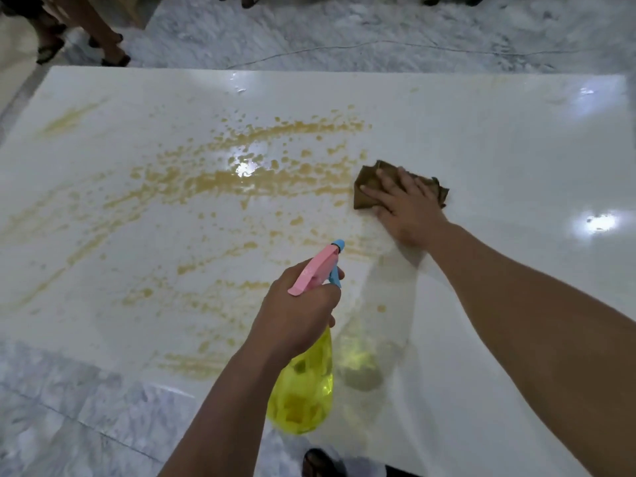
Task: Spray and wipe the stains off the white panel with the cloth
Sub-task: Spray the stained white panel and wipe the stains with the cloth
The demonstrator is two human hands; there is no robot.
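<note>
White panel [481, 125] lies flat on marble floor [344, 32], glossy w/ light glare. Yellow-brown stains [220, 177] spread across its left & centre, streaks + droplets; right part looks mostly clean. R hand [402, 204] rests flat on brown cloth [368, 182], fingers [377, 194] straight & spread, pressing it onto panel just right of the stain patch. L hand [299, 311] held above panel's near edge, fingers clenched round neck of spray bottle [303, 394]: yellow see-through body, pink head, blue nozzle aimed toward stains. Feet of other people [103, 49] at far-left edge of the floor
</note>
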